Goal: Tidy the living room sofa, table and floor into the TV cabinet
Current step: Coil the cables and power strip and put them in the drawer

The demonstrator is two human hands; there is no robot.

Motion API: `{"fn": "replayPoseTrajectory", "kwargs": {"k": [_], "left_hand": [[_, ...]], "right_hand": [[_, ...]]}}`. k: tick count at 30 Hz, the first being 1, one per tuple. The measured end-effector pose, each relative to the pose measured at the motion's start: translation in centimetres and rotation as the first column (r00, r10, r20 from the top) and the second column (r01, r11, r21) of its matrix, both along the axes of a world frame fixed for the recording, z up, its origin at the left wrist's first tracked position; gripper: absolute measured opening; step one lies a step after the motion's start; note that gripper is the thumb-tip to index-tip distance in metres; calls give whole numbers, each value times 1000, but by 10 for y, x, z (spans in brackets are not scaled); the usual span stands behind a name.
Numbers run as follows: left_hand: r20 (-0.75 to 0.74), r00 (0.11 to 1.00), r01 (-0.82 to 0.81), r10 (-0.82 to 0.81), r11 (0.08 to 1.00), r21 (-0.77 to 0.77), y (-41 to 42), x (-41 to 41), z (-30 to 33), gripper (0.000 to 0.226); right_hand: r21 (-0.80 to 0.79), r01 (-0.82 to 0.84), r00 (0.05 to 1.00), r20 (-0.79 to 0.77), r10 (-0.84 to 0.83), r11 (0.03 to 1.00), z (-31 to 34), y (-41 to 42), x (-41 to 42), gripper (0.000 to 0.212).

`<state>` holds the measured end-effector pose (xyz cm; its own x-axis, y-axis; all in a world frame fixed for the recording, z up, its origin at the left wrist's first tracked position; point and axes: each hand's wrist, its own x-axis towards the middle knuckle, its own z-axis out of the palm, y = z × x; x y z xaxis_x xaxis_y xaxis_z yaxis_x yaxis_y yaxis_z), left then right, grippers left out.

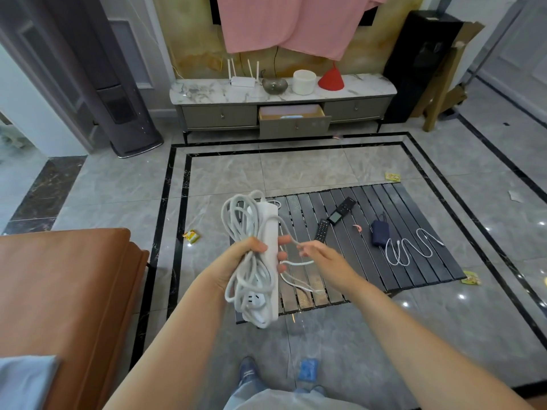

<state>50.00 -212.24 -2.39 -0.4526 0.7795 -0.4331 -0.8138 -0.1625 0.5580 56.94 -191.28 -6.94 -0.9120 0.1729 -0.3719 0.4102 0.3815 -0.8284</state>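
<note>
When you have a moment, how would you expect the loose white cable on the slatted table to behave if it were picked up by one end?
The white cable lies in loose wavy loops, so it is probably floppy and would trail rather than lift whole. It looks thin, so likely light. Its end lies beside the dark blue pouch, which it might snag or drag.

Both arms outstretched, left hand (251,255) in a curled grip, right hand (318,255) with fingertips pinched.

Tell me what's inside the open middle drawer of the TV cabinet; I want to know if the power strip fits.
The open drawer shows a pale interior with a small bluish patch near its front. What that patch is cannot be told, and the drawer front hides the part just behind it.
</note>
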Motion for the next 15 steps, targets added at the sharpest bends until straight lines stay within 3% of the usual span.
{"fn": "replayPoseTrajectory", "kwargs": {"k": [3,8,12,15], "left_hand": [[25,1000,-6,6,999,34,-7,-7,-3,53],[-153,988,-35,6,982,-186,-3,-7,7,59],[-189,981,-108,53,949,-297,8,-6,11,41],[-234,962,-222,142,905,-362,16,-4,9,29]], "right_hand": [[20,4,997,-76,-2,1000,1,2,3,31],[-36,164,959,-229,-168,986,21,-11,-6,28],[-37,265,892,-370,-259,964,41,-30,-9,22],[42,241,902,-377,-208,970,54,-45,-8,24]]}}
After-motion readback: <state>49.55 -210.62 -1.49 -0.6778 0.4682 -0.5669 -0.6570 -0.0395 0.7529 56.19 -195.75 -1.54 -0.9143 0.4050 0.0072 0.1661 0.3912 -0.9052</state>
